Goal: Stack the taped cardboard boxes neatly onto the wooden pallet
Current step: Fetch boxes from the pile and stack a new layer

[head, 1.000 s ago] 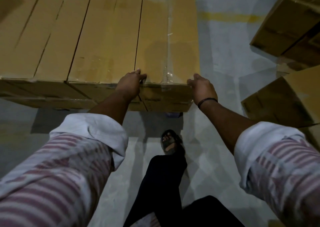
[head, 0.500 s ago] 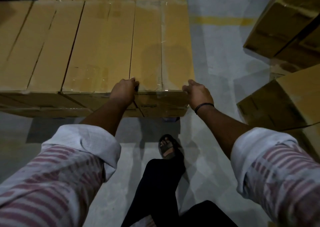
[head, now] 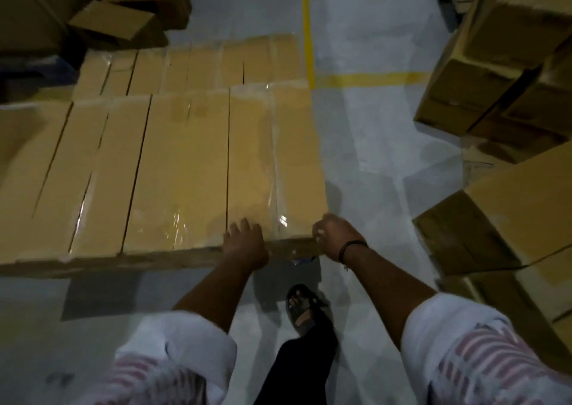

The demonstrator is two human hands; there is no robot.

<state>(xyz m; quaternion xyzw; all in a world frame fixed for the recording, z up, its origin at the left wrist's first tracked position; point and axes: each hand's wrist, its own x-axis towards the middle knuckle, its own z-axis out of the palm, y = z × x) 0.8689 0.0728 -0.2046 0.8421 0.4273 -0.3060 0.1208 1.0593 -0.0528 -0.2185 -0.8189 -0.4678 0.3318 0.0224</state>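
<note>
**Both hands at the near end of the end box**

A pale floor [head: 371, 132] marked with yellow lines [head: 307, 33] carried a flat layer of taped boxes [head: 148, 172]. The layer was two rows deep, with the boxes packed side by side and their long tops up. Whatever bore the layer was hidden beneath it. Taller stacks [head: 507, 64] of brown boxes stood well apart on the right. A few loose boxes [head: 123, 20] lay beyond the layer's far left corner.

The end box [head: 250, 157] closed the near row at the layer's right edge, touching its neighbour along a dark seam. Clear tape [head: 275, 163] glinted down its length. Its near face sat in shadow, and any print there could not be read.

The left hand [head: 244, 243] lay at the layer's near edge, over that seam, with its fingers spread fairly straight on the top. The right hand [head: 332, 237] gripped the end box's near right corner, fingers curled round it, with a black wristband [head: 353, 245] behind it. The two hands were apart, with the box's near end between them.

A sandal [head: 301, 308] stood on the floor just short of the near edge, below the hands.
</note>
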